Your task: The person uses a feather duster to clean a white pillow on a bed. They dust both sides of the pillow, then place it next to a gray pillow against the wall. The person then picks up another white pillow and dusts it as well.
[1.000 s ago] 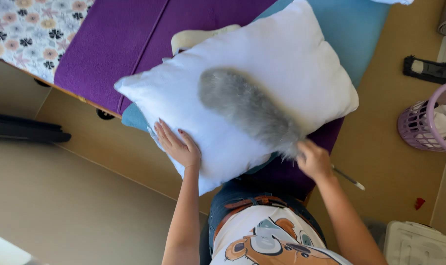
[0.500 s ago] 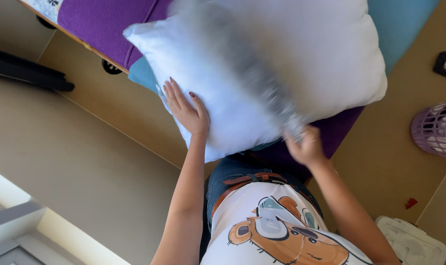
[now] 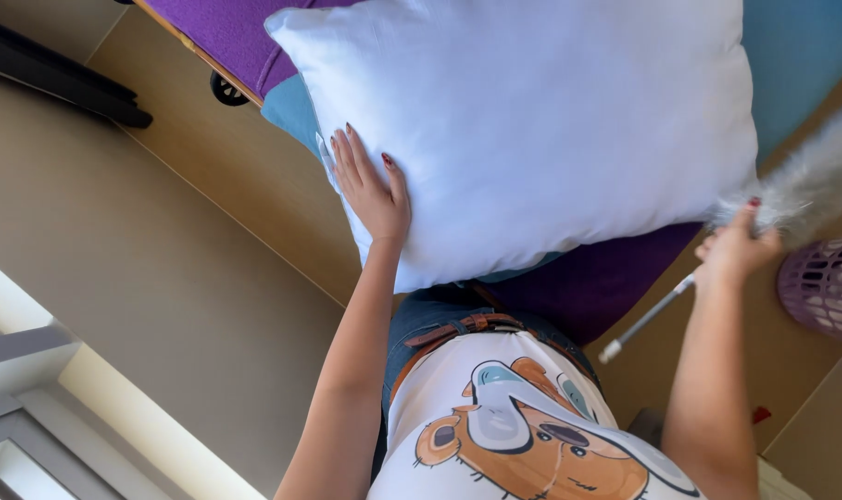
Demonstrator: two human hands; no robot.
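I see the large square white fabric pillow (image 3: 532,120) lying on the purple-covered bed (image 3: 236,37). My left hand (image 3: 373,190) rests flat on the pillow's left edge. My right hand (image 3: 736,248), gripping the fluffy grey feather duster (image 3: 810,181), sits just right of the pillow. The lilac plastic basket (image 3: 824,287) stands on the floor, right of the pillow.

There is one view, from a camera on the person's head. It looks steeply down the front of the body, so the printed shirt (image 3: 523,435) fills the lower edge and both forearms run up into the frame. It sits close: the white pillow (image 3: 532,120) takes most of the upper half, cut by the top edge. The floor (image 3: 162,278) falls away at the left, tilted, and a lilac basket (image 3: 829,287) clips the right edge.
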